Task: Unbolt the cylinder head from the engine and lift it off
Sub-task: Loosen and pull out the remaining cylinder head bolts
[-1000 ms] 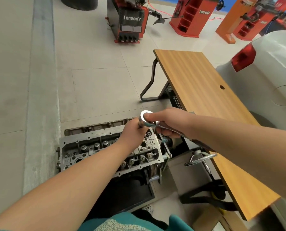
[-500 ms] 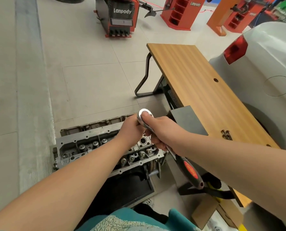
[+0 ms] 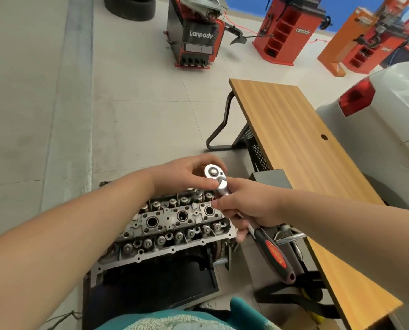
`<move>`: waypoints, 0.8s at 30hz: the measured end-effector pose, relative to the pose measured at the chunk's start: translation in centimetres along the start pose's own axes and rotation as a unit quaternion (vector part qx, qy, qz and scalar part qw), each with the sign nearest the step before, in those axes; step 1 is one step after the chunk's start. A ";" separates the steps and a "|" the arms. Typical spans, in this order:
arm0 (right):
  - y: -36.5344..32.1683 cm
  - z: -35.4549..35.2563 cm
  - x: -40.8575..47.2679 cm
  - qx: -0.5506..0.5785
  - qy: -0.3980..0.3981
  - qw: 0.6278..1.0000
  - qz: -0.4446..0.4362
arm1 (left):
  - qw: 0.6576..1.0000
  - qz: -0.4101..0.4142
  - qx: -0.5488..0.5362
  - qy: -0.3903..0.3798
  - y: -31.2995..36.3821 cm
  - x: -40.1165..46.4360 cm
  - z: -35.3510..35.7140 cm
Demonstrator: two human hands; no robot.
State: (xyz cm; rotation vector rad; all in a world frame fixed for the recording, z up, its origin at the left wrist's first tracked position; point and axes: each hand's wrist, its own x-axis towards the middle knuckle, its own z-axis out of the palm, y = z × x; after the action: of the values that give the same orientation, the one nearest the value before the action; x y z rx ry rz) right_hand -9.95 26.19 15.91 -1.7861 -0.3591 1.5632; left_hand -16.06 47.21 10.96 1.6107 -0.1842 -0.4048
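silver ratchet (image 3: 216, 178), red-black handle (image 3: 273, 254)

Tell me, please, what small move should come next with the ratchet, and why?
Probably swing the handle through another stroke. The right hand grips the ratchet by its shaft, the left hand steadies its head over a bolt at the far edge of the cylinder head, which sits on the engine, not lifted.

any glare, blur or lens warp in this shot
Head view: glare on the ratchet head; right hand's fingers slightly motion-blurred; wide-angle warp bends the floor lines and stretches the forearms near the lower edge; lighting even, shadows soft.
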 end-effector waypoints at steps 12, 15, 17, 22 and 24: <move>-0.5 -2.0 0.4 -0.132 0.021 0.991 -0.001 | 0.971 0.013 0.136 0.194 -0.1 0.5 3.6; -0.5 -2.2 0.7 -0.179 0.032 0.983 -0.012 | 0.965 0.001 0.125 0.232 -0.3 0.5 4.3; -0.5 -2.3 0.7 -0.202 0.035 0.978 -0.021 | 0.962 -0.007 0.113 0.249 -0.2 0.4 4.8; -1.3 -3.0 0.2 -0.283 0.036 0.958 -0.028 | 0.947 -0.006 0.096 0.307 -0.3 0.5 6.2; -2.1 -3.7 0.3 -0.341 0.030 0.939 -0.024 | 0.930 -0.002 0.090 0.355 -0.5 1.0 7.2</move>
State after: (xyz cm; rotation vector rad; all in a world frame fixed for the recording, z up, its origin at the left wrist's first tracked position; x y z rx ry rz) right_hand -5.91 26.57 17.12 -2.3047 -1.0025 1.4392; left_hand -17.85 40.16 10.02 1.8382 0.3448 0.2158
